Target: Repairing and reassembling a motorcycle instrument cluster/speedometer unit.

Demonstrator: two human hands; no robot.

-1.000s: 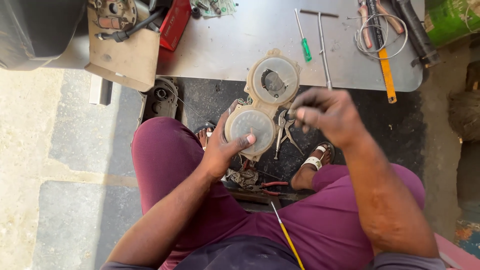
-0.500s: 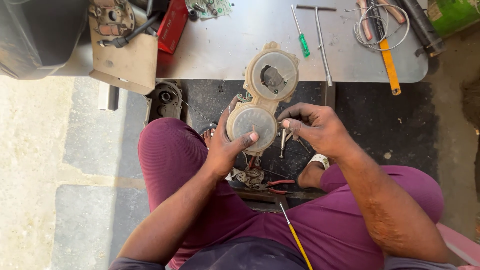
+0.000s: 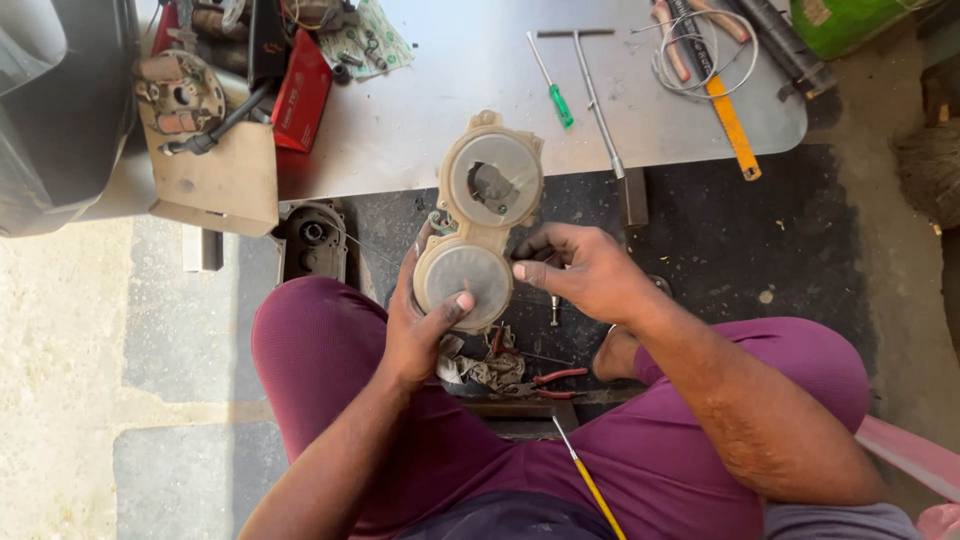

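Observation:
I hold a beige twin-dial instrument housing with two round clear lenses, one above the other, over my lap. My left hand grips its lower dial from the left, thumb pressed on the lens. My right hand touches the housing's right edge beside the lower dial, fingers pinched together on it; a small screwdriver tip shows below the hand. My legs in maroon trousers fill the lower view.
A grey metal sheet lies ahead with a green screwdriver, T-handle wrench, wire coil, yellow-handled tool, red box and cardboard with parts. Red pliers and a rag lie on the dark mat by my feet.
My right hand has come down from a raised position and closed in on the housing's right edge. The housing has stayed in my left hand.

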